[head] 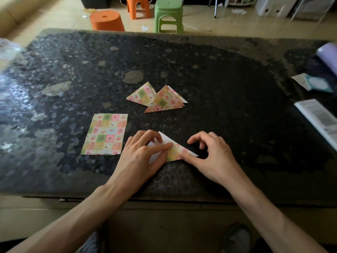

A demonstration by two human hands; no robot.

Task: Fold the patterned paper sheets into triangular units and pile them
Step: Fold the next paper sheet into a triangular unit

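A partly folded patterned sheet [175, 150] lies on the dark table near its front edge, white back side showing along the top. My left hand [144, 152] lies over its left part, the index finger pressing the fold flat. My right hand [209, 154] is at the sheet's right corner with its thumb pressing down on the paper and the other fingers curled above the table. A small stack of flat patterned sheets [105, 134] lies to the left. Several folded triangles [160, 98] are piled loosely behind, overlapping each other.
The table [228, 88] is dark speckled stone. An open booklet [321, 119] lies at the right edge, with a lilac roll [328, 55] and a teal packet [317, 84] behind it. Orange stools [107, 21] and a green stool [168, 14] stand on the floor beyond.
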